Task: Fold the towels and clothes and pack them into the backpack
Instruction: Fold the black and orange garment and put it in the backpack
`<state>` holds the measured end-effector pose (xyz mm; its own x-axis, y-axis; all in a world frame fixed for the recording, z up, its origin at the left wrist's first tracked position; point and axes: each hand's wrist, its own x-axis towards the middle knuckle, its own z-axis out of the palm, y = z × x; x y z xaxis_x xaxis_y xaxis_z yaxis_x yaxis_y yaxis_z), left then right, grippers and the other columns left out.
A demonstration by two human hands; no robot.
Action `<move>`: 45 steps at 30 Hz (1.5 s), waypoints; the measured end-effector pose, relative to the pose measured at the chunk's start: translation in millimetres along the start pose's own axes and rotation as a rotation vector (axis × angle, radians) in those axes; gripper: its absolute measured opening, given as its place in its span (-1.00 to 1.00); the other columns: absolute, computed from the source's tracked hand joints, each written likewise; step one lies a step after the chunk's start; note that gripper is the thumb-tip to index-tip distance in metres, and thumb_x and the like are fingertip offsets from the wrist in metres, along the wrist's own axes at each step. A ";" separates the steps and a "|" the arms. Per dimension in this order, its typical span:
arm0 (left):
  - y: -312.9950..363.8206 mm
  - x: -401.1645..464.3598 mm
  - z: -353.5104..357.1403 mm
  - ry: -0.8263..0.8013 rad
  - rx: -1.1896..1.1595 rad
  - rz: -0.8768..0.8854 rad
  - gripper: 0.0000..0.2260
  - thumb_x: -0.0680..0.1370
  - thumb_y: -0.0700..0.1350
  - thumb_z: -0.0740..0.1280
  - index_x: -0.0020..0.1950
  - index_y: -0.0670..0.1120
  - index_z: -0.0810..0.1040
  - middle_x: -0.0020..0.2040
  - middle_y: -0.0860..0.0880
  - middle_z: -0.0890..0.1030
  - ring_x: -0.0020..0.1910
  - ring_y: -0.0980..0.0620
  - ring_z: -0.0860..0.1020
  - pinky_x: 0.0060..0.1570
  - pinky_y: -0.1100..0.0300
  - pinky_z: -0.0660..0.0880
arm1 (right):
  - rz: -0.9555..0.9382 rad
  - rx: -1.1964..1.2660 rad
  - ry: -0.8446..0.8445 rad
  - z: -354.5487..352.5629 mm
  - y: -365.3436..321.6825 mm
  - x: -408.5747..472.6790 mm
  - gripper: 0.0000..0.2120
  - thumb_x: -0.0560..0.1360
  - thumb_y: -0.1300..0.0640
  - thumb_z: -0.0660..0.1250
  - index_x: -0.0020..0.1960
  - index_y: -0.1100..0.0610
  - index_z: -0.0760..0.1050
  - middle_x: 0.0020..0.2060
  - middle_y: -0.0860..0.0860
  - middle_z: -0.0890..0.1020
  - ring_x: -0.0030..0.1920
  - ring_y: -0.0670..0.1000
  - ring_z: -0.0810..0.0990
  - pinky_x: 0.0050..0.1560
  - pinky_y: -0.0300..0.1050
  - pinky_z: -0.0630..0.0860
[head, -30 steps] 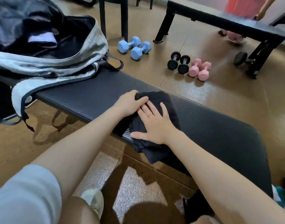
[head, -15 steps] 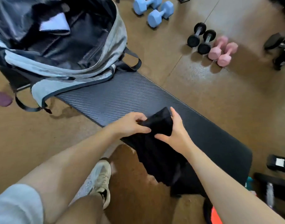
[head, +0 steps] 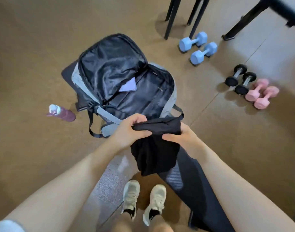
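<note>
A folded black garment [head: 154,149] hangs in the air just in front of the open backpack's near rim. My left hand [head: 130,129] grips its upper left edge and my right hand [head: 182,135] pinches its upper right edge. The grey backpack [head: 171,96] lies wide open on the far end of the black bench [head: 192,173], its black lining showing. Inside it, a folded pale lilac cloth [head: 129,86] lies under the flap.
A maroon water bottle [head: 63,113] lies on the brown floor left of the backpack. Blue dumbbells [head: 197,46], black dumbbells [head: 240,80] and pink dumbbells [head: 260,94] sit on the floor to the right. Black furniture legs [head: 172,15] stand behind. My two shoes [head: 143,200] are below.
Both hands lifted the black garment off the bench and carried it toward the open backpack. The view swung to look down on the backpack.
</note>
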<state>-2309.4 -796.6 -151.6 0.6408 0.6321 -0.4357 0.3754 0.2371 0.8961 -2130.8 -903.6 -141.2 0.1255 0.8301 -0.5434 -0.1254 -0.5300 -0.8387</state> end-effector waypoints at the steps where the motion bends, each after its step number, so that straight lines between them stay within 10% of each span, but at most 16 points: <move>1: 8.5 3.3 -6.9 0.045 -0.008 -0.003 -0.73 0.36 -0.30 0.47 -0.24 -0.01 0.43 -0.22 0.02 0.47 -0.26 0.14 0.44 -0.27 0.37 0.34 | -0.032 -0.008 -0.036 3.2 -13.4 7.4 -0.63 0.41 0.37 0.39 0.08 -0.01 0.51 -0.02 -0.15 0.66 0.02 -0.16 0.62 -0.04 -0.36 0.51; 8: 50.9 54.5 -48.4 0.212 0.090 -0.072 -0.80 0.38 -0.25 0.47 -0.13 -0.03 0.51 -0.22 0.06 0.55 -0.24 0.13 0.52 -0.11 0.25 0.44 | -0.167 -0.105 -0.057 6.4 -68.5 79.1 -0.62 0.39 0.32 0.41 0.18 0.07 0.53 0.09 -0.04 0.65 0.16 -0.05 0.58 0.26 0.08 0.47; 19: 36.8 160.4 -89.4 0.136 0.220 -0.125 -0.82 0.42 -0.17 0.46 -0.03 -0.07 0.54 -0.16 0.09 0.57 -0.23 0.20 0.50 -0.20 0.43 0.37 | 0.072 0.078 0.036 -19.2 -57.8 189.1 -0.69 0.42 0.31 0.42 0.11 0.07 0.52 -0.09 -0.11 0.65 -0.16 -0.23 0.64 -0.24 -0.40 0.52; 27: -10.8 223.8 -87.9 0.048 0.442 -0.103 -0.36 0.48 -0.15 0.39 0.48 -0.03 0.15 0.41 0.00 0.28 0.39 0.08 0.26 0.31 0.26 0.23 | 0.288 0.540 0.392 -2.7 -12.0 245.6 -0.70 0.48 0.20 0.38 0.20 0.19 0.49 0.01 0.10 0.67 -0.09 0.04 0.67 -0.18 -0.12 0.62; 33: -64.1 203.5 -58.6 -0.177 1.284 0.462 -0.37 0.33 0.02 0.49 0.34 -0.15 0.43 0.42 -0.23 0.32 0.39 -0.18 0.25 0.33 -0.09 0.26 | 0.263 -0.152 0.567 5.4 14.8 260.5 -0.33 0.54 0.08 0.29 0.52 0.14 0.03 0.50 0.05 0.16 0.49 0.01 0.12 0.47 -0.10 0.11; 40: -74.0 223.6 -62.7 -0.484 1.414 0.144 -0.35 0.59 0.15 0.11 0.53 -0.04 -0.15 0.54 -0.11 -0.18 0.52 -0.06 -0.12 0.47 0.08 -0.03 | 0.130 -0.419 0.467 22.6 4.8 205.9 -0.53 0.59 0.20 0.18 0.48 0.11 0.19 0.50 -0.02 0.14 0.46 -0.04 0.19 0.29 -0.41 0.10; 45: -11.0 225.8 -53.3 -0.684 1.526 -0.075 -0.39 0.58 0.20 0.08 0.52 -0.06 0.03 0.50 -0.15 0.13 0.45 -0.14 0.16 0.30 0.00 0.27 | 0.223 -0.437 0.404 15.4 -20.2 144.0 -0.69 0.60 0.21 0.15 0.32 0.15 0.39 0.31 0.04 0.43 0.29 0.03 0.44 0.26 -0.16 0.38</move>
<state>-2204.4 -617.2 -255.2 0.5922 0.1395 -0.7937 0.4164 -0.8962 0.1532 -2125.3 -770.6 -201.9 0.5145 0.6062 -0.6065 0.2114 -0.7751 -0.5954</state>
